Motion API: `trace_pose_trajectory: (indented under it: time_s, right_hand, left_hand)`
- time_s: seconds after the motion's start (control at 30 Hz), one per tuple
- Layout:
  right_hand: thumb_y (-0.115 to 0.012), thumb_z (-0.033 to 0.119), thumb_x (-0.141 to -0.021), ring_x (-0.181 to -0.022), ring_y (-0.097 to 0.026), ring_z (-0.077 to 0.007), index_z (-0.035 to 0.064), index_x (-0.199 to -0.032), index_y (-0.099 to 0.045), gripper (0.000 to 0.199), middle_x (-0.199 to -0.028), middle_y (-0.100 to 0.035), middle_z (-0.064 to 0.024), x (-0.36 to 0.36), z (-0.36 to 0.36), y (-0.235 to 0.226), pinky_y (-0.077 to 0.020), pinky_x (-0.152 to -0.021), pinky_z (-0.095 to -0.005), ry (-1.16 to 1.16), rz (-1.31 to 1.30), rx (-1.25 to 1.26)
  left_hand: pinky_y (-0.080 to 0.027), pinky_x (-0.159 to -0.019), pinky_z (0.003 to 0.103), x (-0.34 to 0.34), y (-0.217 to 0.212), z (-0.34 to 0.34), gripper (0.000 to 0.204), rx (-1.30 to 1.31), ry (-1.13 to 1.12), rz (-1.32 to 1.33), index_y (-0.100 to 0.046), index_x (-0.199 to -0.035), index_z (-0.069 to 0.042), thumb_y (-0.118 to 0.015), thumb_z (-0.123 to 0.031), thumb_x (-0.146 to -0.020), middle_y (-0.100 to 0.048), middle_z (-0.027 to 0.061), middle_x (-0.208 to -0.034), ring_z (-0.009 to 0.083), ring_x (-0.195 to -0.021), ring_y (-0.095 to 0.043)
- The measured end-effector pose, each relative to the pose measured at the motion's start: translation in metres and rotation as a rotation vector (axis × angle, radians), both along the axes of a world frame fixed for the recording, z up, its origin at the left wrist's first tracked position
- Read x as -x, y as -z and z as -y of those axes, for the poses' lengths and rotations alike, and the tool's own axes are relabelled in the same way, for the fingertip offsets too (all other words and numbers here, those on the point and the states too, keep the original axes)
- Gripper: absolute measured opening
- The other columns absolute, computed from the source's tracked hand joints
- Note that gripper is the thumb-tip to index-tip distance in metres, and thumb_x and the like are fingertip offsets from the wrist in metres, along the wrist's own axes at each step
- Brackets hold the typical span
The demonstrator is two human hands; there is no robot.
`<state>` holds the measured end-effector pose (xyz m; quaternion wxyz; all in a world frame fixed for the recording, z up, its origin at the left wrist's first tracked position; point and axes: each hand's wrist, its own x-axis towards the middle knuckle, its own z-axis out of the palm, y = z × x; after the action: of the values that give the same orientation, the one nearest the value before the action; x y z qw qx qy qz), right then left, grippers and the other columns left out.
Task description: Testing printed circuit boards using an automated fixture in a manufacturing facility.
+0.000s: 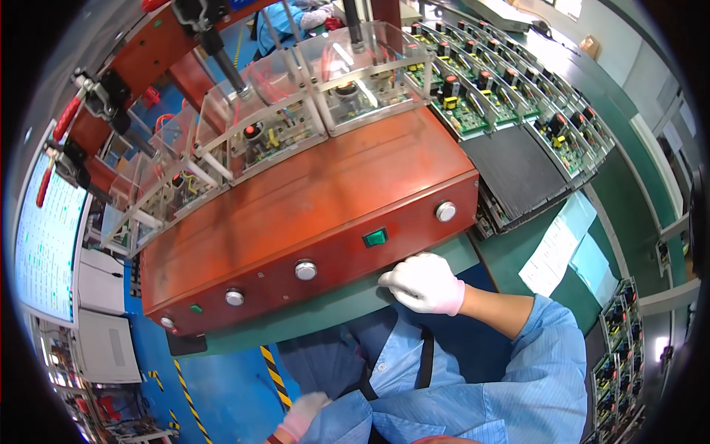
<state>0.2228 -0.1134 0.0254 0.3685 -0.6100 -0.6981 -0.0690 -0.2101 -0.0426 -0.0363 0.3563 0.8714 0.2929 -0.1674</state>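
Observation:
My right hand (425, 285), in a white glove, rests with fingers curled at the green table's front edge, just below the red test box (310, 207). Nothing shows in its fingers. My left hand (305, 414), gloved and blurred, is low beside my lap, away from the table; its fingers cannot be made out. Round silver buttons (305, 269) and a green rocker switch (376, 237) line the box's front. Along the back of the box, clear plastic fixtures (367, 81) stand over circuit boards (270, 140).
Racks of green circuit boards (462, 111) stand at the right, beside a black tray (516, 170). Papers (556, 248) lie on the green table. More boards (620, 348) are at the far right. Red-handled toggle clamps (66, 118) and a lit monitor (48, 237) are at the left.

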Motion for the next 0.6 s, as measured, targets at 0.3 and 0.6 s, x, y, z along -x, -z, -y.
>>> trace_pose_trajectory:
  time_s: [0.3,0.6]
  right_hand:
    - [-0.065,0.013,-0.082,-0.076,-0.063,-0.0239,0.017,-0.102,-0.072,0.021,-0.084,-0.065,-0.0037,0.001,0.003,0.001,-0.0506,-0.075,-0.0329,-0.004,0.02,0.011]
    - [-0.063,0.021,-0.087,-0.077,-0.065,-0.0255,0.0143,-0.104,-0.068,0.019,-0.086,-0.067,-0.0055,0.0,0.004,0.003,-0.0507,-0.076,-0.0337,-0.012,0.038,0.0]
  left_hand:
    - [-0.052,-0.074,0.043,-0.065,-0.062,-0.071,0.031,-0.253,-0.38,-0.216,-0.07,-0.101,-0.005,-0.067,-0.035,-0.092,-0.072,0.0146,-0.094,0.037,-0.082,-0.065]
    - [-0.051,-0.077,0.049,-0.066,-0.011,-0.088,0.041,-0.424,-0.08,-0.244,-0.067,-0.107,-0.006,-0.052,-0.043,-0.099,-0.072,0.016,-0.108,0.0452,-0.09,-0.064]
